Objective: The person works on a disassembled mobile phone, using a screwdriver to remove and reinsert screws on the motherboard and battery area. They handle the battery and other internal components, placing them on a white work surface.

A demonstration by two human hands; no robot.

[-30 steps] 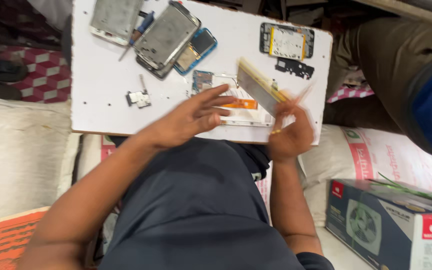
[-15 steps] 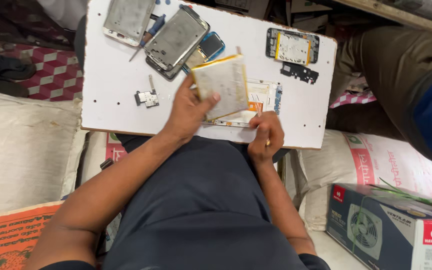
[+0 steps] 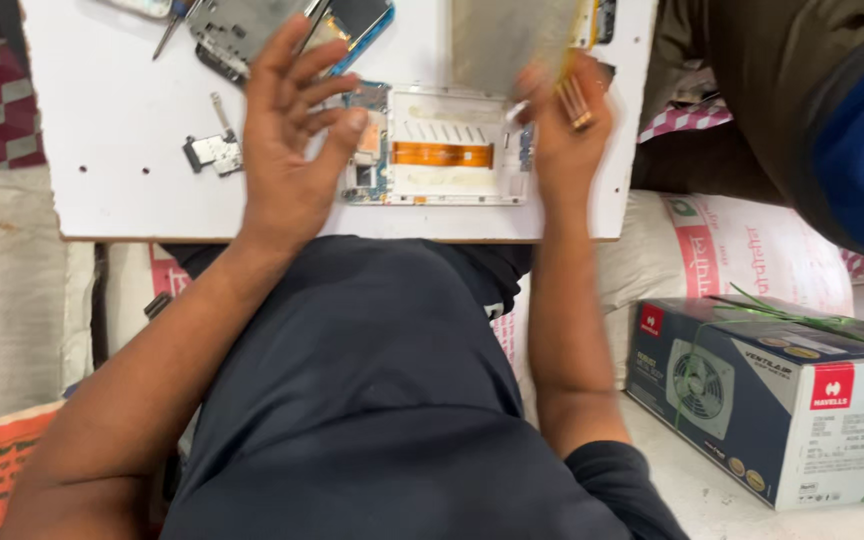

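- Two hands in view, both the person's own. Left hand [image 3: 287, 150] lies palm down, fingers spread, on the white counter [image 3: 112, 130]; its grip is wide open and closes on nothing. Fingertips rest on the left end of an opened phone frame [image 3: 442, 150].
- Right hand [image 3: 567, 135] is raised just right of the frame. Its grip pinches the lower edge of one thin pale panel [image 3: 517, 40], thumb against fingers. Motion blur hides the exact finger placement.
- One phone frame, flat on the counter between the two grips: white inner tray, one orange flex strip [image 3: 442, 155] across its middle, a blue-green circuit section at the left end under the left fingertips.
- The panel stands tilted above the frame's far right corner, clear of the counter except where the hand holds it.
- Beyond the left grip: one dismantled phone shell with a blue rim [image 3: 292, 25], partly covered by the fingers. One screwdriver [image 3: 170, 30] lies left of it.
- Left of the left grip, apart from it: one small metal part [image 3: 214, 150].
- One dark cardboard box [image 3: 782, 400], closed and tied with green string, sits low to the right of the right forearm; contents not visible.
- One printed sack [image 3: 722, 250] lies between the box and the counter.
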